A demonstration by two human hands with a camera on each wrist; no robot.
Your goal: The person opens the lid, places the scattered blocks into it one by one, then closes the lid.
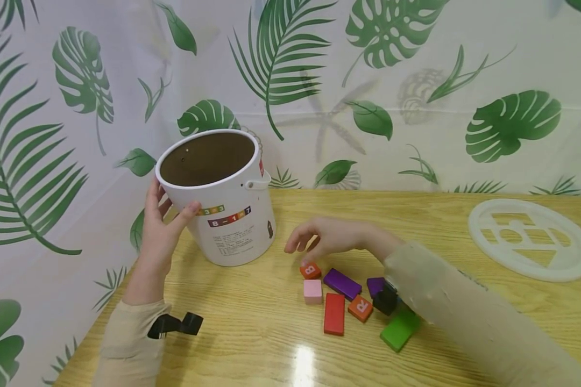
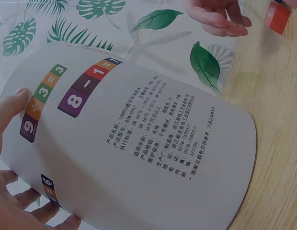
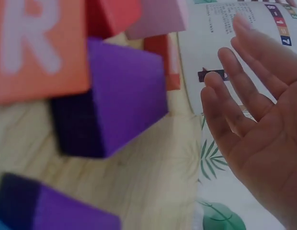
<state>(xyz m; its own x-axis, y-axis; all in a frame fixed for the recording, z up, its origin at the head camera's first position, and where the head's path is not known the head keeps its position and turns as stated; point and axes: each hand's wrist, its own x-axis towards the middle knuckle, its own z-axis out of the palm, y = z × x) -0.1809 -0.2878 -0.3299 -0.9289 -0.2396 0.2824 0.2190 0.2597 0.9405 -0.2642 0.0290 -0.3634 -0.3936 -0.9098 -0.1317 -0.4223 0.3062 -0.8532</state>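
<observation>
While the table [image 1: 266,333] bears, toward its left, the bucket [image 1: 227,196] that the left hand [image 1: 158,236] grips with thumb and fingers, the right hand [image 1: 336,235], fingers loosely bent and empty, hangs near the blocks [image 1: 334,314], just beside the B block [image 1: 312,270].

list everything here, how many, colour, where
table: 1, wood-toned, foreground
bucket: 1, white, left on table
cloth: 1, white and green, behind
stencil disc: 1, white, far right
B block: 1, orange, right of bucket
cube: 1, pink, nearer than B block
R block: 1, orange, mid-group
purple blocks: 2, purple, either side of R block
red block: 1, red, left of R block
green block: 1, green, nearest right
blue piece: 1, blue, mostly hidden
wrist devices: 2, black, on wrists
sleeves: 2, beige, on forearms
left hand: 1, bare, holding bucket
right hand: 1, bare, by B block
</observation>
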